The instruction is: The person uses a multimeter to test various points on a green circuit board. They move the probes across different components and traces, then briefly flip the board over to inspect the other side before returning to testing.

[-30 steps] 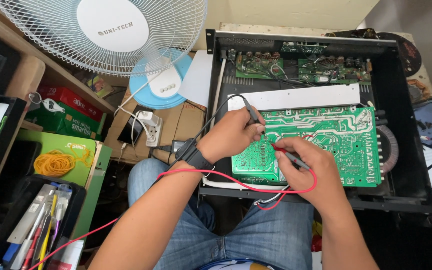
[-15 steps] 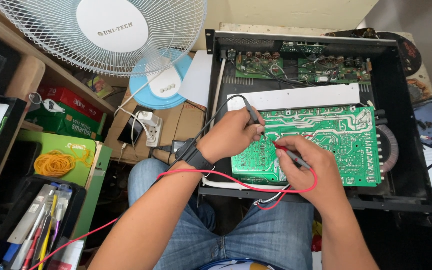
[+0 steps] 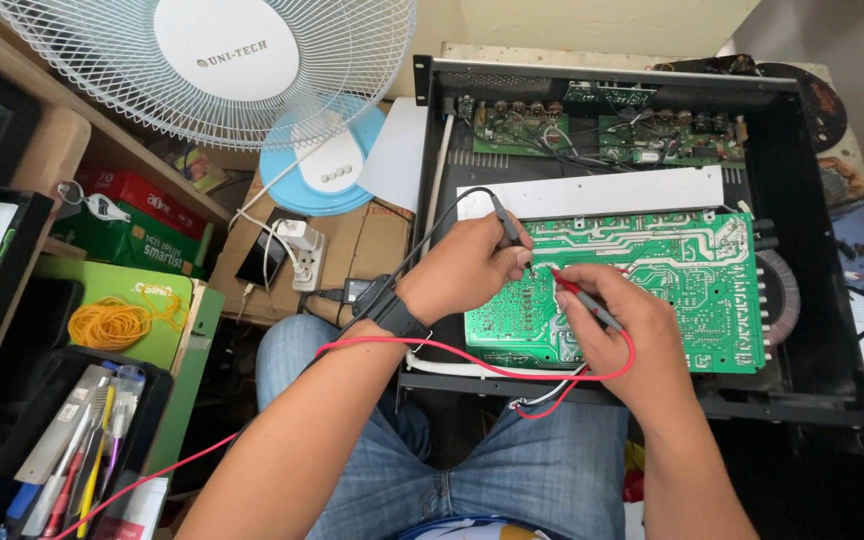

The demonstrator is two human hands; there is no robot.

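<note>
The green circuit board (image 3: pixel 642 290) lies solder-side up in the open black chassis (image 3: pixel 802 250). The left hand (image 3: pixel 462 270) pinches a black probe (image 3: pixel 508 222), the right hand (image 3: pixel 622 325), at four o'clock, a red probe (image 3: pixel 577 295). A slipped tip could bridge neighbouring joints.

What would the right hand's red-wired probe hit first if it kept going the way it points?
Most likely the green circuit board: the right hand aims its thin red-wired probe up-left and downward, tip at or just above the board near the left hand. Contact is unclear.
</note>
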